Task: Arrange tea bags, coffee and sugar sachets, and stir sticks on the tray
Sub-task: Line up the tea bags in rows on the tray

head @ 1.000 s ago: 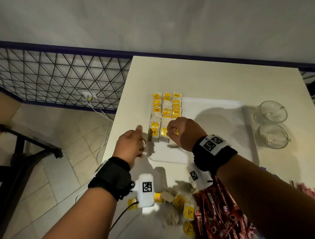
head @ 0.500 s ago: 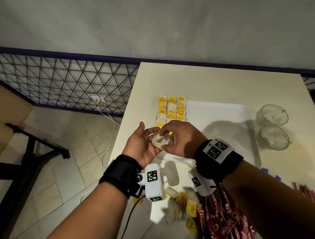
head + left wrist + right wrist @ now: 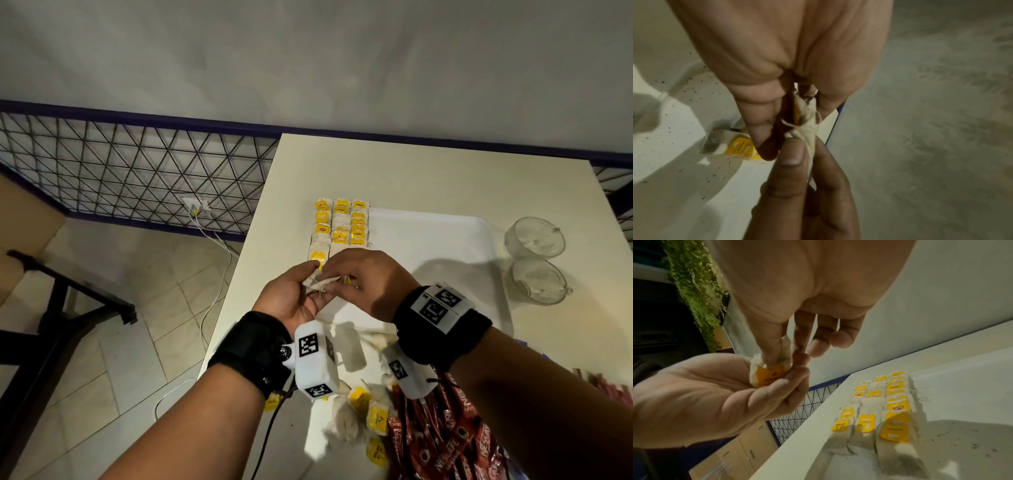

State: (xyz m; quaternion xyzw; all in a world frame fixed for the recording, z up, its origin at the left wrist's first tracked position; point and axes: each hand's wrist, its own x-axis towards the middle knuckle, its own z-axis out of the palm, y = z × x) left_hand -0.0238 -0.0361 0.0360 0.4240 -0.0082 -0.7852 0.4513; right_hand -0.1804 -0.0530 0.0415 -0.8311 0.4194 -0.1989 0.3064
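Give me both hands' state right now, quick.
Left hand: cradles and grips a tea bag in curled fingers.
Right hand: thumb and fingertips pinch the same tea bag.

Counted on the table (image 3: pixel 411 171): one white tray (image 3: pixel 428 233), two glass cups (image 3: pixel 534 236).
One tea bag (image 3: pixel 320 282) pinched between left hand (image 3: pixel 291 294) and right hand (image 3: pixel 370 281); three columns of tea bags (image 3: pixel 340 222) on the tray, too overlapped for an exact count; at least four loose tea bags (image 3: pixel 359 399); red coffee sachets (image 3: pixel 445 445) heaped beyond counting.
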